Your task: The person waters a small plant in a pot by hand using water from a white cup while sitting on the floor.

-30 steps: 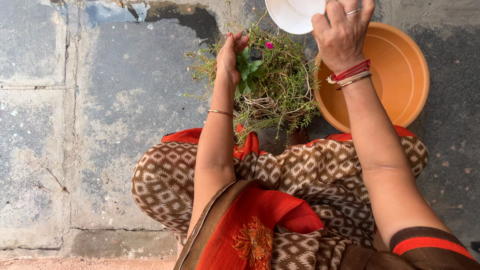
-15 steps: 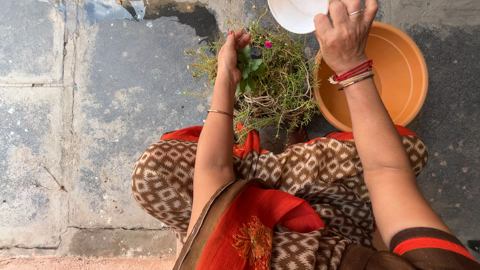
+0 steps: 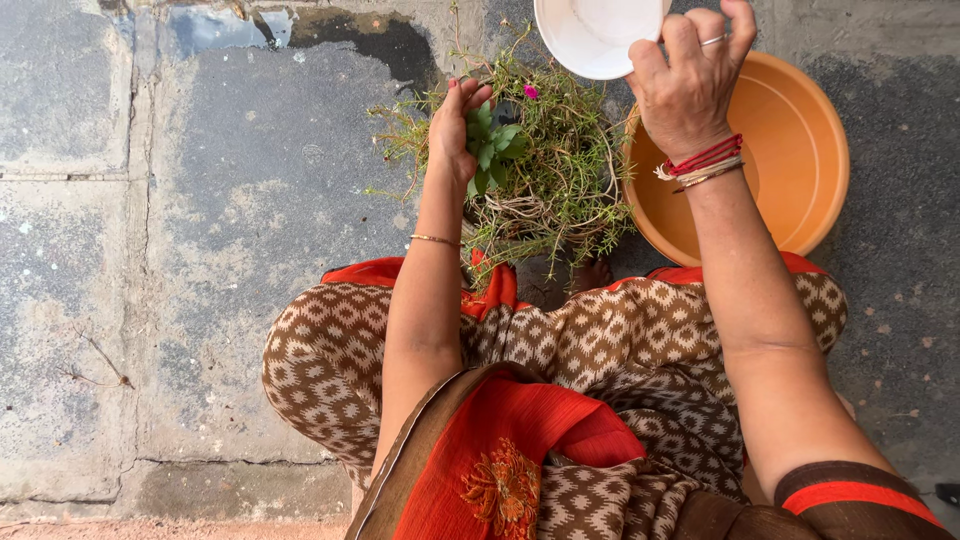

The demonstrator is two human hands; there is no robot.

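A bushy potted plant (image 3: 550, 170) with thin green stems and a small pink flower (image 3: 530, 92) stands on the stone floor before my knees. My left hand (image 3: 452, 122) rests against the plant's left side, fingers slightly curled beside a cluster of broader green leaves (image 3: 492, 145). My right hand (image 3: 690, 85), with a ring and red bangles at the wrist, grips the rim of a white bowl (image 3: 595, 35) held above the plant's far edge.
An orange plastic basin (image 3: 790, 130) sits on the floor to the right of the plant, under my right wrist. A wet patch (image 3: 300, 25) darkens the grey stone floor (image 3: 200, 200) at the top. My patterned skirt and red cloth (image 3: 530, 440) fill the lower view.
Both hands and the bowl have shifted slightly lower in view. My left hand has moved a little closer to the broad leaves.
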